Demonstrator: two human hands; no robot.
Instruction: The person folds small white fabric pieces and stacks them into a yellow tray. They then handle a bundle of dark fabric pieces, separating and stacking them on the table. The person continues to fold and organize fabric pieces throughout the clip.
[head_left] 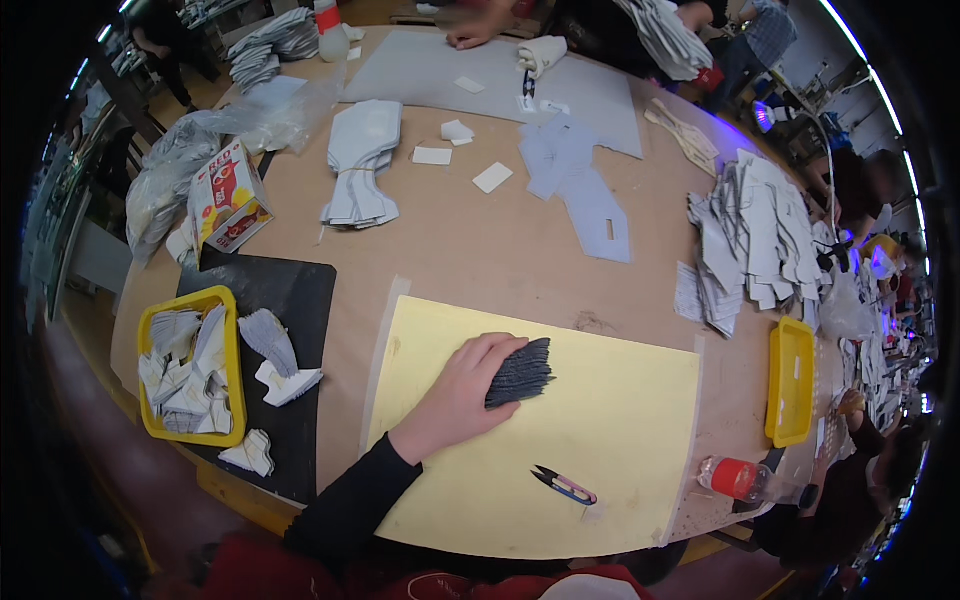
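Observation:
My left hand reaches in from the lower left in a dark sleeve. Its fingers and thumb are wrapped round a stack of dark grey cut pieces, whose layered edges show on the right. The palm hides the stack's left part. Hand and stack are over the yellow sheet taped to the table. Nearer me, a pair of thread snips lies on that sheet with its blades pointing up and left. My right hand does not show.
At left, a yellow basket of white-grey pieces stands on a black mat. An empty yellow tray, a bottle and piled white pieces are at right. Light templates lie farther back; another person's hand rests at the far edge.

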